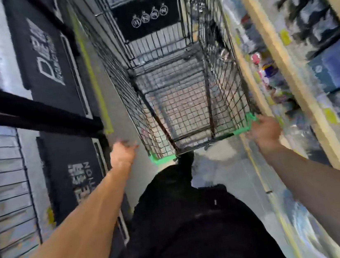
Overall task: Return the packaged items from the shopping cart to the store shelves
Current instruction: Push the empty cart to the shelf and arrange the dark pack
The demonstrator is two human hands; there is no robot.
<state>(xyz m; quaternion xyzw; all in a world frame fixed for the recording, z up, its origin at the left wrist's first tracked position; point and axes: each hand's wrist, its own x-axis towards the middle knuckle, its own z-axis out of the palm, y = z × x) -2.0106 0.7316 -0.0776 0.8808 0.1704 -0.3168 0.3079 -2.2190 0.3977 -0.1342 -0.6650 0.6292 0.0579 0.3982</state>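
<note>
A black wire shopping cart with green corner guards stands in the aisle in front of me, and its basket looks empty. My right hand grips the cart's near right green corner. My left hand hovers just left of the near left corner with its fingers loosely curled and nothing in them; blur hides whether it touches the wire. Packaged items line the store shelves on the right, close beside the cart. The whole view is motion-blurred.
A black display unit with white lettering runs along the left side of the aisle. A wire rack stands at the far left. A yellow floor line borders the narrow grey aisle. My dark trousers fill the bottom middle.
</note>
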